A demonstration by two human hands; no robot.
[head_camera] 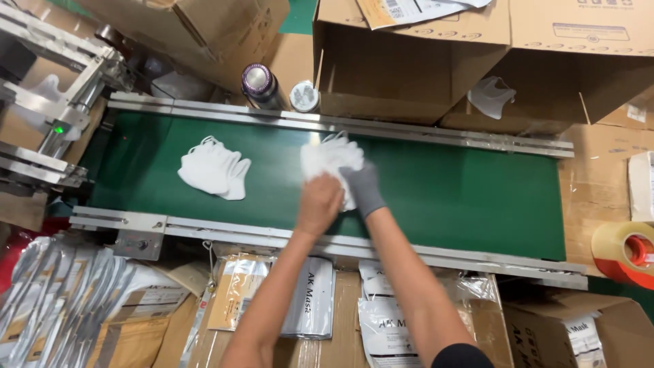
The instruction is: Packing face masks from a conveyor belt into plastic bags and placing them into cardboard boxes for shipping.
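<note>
Both hands meet over the middle of a green conveyor belt, on a stack of white face masks. The bare left hand lies with its fingers curled down on the near edge of the stack and seems to pinch it, but the fingertips are hidden under the hand, so the grip itself is not clear. The right hand wears a grey glove and touches the right side of the same stack; its fingers are partly behind the masks, and I cannot tell how far it is closed. The stack is also a little blurred, so the number of masks is hard to make out. A second pile of white masks lies flat on the belt to the left, well apart from the hands. Behind the belt stand a dark bottle and a small white cup, next to open cardboard boxes which are cut off by the top edge. In front of the belt lie packaging bags, partly covered by the arms. A roll of tape is cut by the right edge.
</note>
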